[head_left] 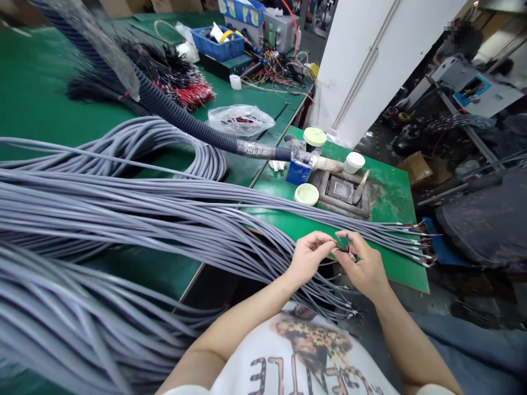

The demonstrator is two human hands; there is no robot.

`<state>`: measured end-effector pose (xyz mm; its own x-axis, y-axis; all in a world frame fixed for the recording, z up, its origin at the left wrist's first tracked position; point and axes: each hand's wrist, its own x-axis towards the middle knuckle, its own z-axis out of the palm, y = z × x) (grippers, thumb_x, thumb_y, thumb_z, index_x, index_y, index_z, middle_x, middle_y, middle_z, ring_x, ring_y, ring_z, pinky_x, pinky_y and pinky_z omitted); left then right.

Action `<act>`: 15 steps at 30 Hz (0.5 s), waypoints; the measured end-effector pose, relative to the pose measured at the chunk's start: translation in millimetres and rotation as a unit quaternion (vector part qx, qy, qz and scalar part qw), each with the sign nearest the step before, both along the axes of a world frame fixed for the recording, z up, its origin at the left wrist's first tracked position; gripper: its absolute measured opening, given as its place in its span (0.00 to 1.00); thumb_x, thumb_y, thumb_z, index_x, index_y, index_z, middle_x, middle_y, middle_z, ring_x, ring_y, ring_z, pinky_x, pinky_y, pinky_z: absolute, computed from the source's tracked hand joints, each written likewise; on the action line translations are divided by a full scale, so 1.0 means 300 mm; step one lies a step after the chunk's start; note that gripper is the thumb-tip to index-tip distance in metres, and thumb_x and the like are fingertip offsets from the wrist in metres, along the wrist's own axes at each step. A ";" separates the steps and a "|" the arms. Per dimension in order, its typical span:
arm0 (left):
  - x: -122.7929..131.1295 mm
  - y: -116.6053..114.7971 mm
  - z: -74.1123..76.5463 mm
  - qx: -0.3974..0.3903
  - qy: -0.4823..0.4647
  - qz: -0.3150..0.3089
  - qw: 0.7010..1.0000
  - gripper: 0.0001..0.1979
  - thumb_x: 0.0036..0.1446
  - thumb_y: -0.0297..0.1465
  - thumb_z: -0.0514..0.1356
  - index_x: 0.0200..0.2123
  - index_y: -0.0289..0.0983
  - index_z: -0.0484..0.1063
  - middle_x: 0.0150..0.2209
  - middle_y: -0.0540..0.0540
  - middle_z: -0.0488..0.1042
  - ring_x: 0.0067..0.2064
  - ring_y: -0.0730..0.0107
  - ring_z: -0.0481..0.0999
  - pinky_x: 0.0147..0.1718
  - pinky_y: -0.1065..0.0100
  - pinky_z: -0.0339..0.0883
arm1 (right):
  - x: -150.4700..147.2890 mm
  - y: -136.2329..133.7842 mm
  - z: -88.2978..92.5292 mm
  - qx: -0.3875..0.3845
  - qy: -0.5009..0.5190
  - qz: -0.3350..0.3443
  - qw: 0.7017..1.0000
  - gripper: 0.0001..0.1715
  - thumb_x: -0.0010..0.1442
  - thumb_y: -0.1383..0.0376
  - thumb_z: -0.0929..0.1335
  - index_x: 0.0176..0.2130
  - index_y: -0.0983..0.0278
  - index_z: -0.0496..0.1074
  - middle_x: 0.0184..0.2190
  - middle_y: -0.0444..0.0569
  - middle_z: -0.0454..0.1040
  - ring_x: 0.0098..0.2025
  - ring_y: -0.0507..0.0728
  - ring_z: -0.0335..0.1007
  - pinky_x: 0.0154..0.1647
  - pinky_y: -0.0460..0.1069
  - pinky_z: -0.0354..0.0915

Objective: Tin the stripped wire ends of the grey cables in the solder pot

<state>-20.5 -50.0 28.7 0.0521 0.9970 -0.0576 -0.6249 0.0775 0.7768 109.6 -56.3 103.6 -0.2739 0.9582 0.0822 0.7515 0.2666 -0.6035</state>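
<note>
Thin coloured wires (345,242) at a cable's end show between my two hands, close above the green table's near edge. My left hand (309,255) pinches at them with thumb and forefinger. My right hand (364,269) is closed around the same wire end from the other side. Grey cables (230,241) run from the left and pass below and behind my hands. Another row of grey cables (349,222) lies across the small table, their stripped ends (422,241) fanned out at its right side. Which cable the held wires belong to is partly hidden.
Beyond my hands a square metal pot (348,211) holds a spatula (361,186). Around it are a white jar (354,162), a green-lidded jar (315,136), a pale dish (307,194) and a blue box (298,171). A ribbed hose (197,126) hangs across the left.
</note>
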 end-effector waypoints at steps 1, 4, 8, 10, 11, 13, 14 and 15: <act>0.001 0.001 -0.002 0.000 0.001 0.006 1.000 0.12 0.46 0.37 0.68 0.28 0.34 0.74 0.27 0.50 0.75 0.28 0.76 0.71 0.31 0.72 0.66 | 0.000 0.006 -0.006 0.011 0.007 0.001 1.000 0.13 0.61 0.57 0.65 0.44 0.60 0.68 0.21 0.39 0.66 0.22 0.51 0.62 0.25 0.45 0.58; 0.002 0.005 -0.004 -0.003 -0.007 0.015 1.000 0.12 0.47 0.37 0.68 0.29 0.34 0.74 0.28 0.49 0.76 0.30 0.75 0.73 0.34 0.71 0.67 | 0.003 0.025 -0.017 0.045 0.026 0.002 0.999 0.09 0.63 0.59 0.64 0.37 0.61 0.70 0.25 0.42 0.70 0.26 0.51 0.65 0.29 0.45 0.60; 0.004 0.014 -0.006 -0.001 -0.023 0.024 0.999 0.11 0.47 0.36 0.68 0.29 0.35 0.75 0.28 0.49 0.76 0.31 0.73 0.74 0.36 0.70 0.68 | 0.001 0.058 -0.023 0.036 0.073 0.002 0.997 0.09 0.62 0.60 0.65 0.33 0.62 0.71 0.27 0.43 0.70 0.29 0.51 0.66 0.32 0.45 0.61; 0.010 0.019 -0.009 -0.003 -0.022 0.034 0.999 0.11 0.48 0.36 0.67 0.29 0.35 0.75 0.28 0.50 0.76 0.31 0.73 0.74 0.36 0.70 0.67 | -0.005 0.075 -0.025 0.021 0.096 -0.001 0.995 0.10 0.61 0.60 0.66 0.32 0.63 0.71 0.28 0.44 0.70 0.30 0.52 0.67 0.32 0.46 0.62; 0.014 0.023 -0.011 -0.004 -0.020 0.039 0.999 0.10 0.48 0.36 0.67 0.29 0.35 0.75 0.28 0.50 0.76 0.31 0.73 0.73 0.36 0.70 0.67 | -0.009 0.084 -0.026 0.016 0.105 -0.004 0.994 0.10 0.61 0.60 0.66 0.31 0.63 0.71 0.27 0.44 0.69 0.30 0.52 0.66 0.32 0.46 0.61; 0.026 0.033 -0.018 -0.001 -0.009 0.043 0.999 0.10 0.49 0.37 0.66 0.29 0.35 0.74 0.28 0.49 0.76 0.31 0.73 0.73 0.36 0.69 0.67 | -0.014 0.107 -0.026 0.013 0.112 -0.011 0.994 0.11 0.61 0.59 0.66 0.30 0.63 0.71 0.25 0.44 0.68 0.28 0.51 0.65 0.30 0.45 0.61; 0.031 0.040 -0.022 0.002 0.001 0.041 0.999 0.10 0.50 0.37 0.65 0.30 0.35 0.74 0.28 0.49 0.76 0.31 0.72 0.73 0.37 0.69 0.67 | -0.013 0.123 -0.026 0.013 0.111 -0.015 0.994 0.12 0.61 0.59 0.66 0.30 0.63 0.71 0.24 0.43 0.68 0.27 0.51 0.64 0.29 0.45 0.60; 0.035 0.049 -0.028 0.007 0.016 0.037 0.999 0.10 0.52 0.37 0.64 0.30 0.35 0.74 0.28 0.49 0.76 0.32 0.72 0.73 0.37 0.69 0.66 | -0.009 0.145 -0.026 0.016 0.108 -0.021 0.994 0.12 0.61 0.58 0.66 0.30 0.64 0.71 0.23 0.43 0.67 0.25 0.51 0.63 0.28 0.45 0.59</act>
